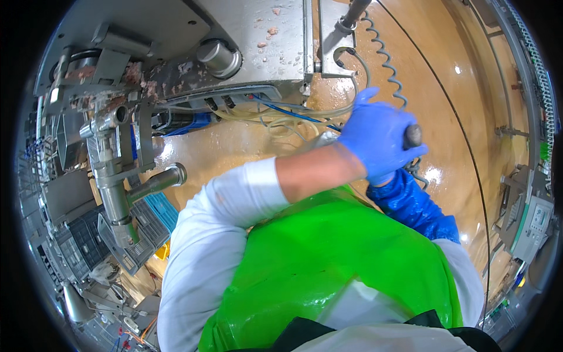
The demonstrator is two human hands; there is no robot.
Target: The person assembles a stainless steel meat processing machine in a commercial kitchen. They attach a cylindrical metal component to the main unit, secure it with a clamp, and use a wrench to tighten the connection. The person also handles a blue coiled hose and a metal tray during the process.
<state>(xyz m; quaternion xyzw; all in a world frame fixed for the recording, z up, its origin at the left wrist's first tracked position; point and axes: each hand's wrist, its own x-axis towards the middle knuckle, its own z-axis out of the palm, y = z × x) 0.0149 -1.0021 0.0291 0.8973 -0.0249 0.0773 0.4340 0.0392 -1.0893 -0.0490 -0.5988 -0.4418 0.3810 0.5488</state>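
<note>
My left hand [375, 132], in a blue glove, reaches across in front of me and is closed around a dark, round-ended grip [413, 136]. Only the end of that grip sticks out between the fingers, so its kind stays hidden. One finger of the glove points up and away from the rest. Below it, my right hand [384, 178] shows just a strip of blue glove above a shiny blue sleeve cover [413, 205]; its fingers are out of sight. A grey coiled hose [384, 53] runs down beside the hands, and part of its coil shows just below the grip.
A steel machine [264, 44] with pinkish scraps stands far left, with pipes [111, 182] nearer me. Pale hoses [281, 116] and a blue cable trail below it. Grey crates [141, 234] sit at left. A black cable [451, 100] crosses the wet tan floor [434, 76].
</note>
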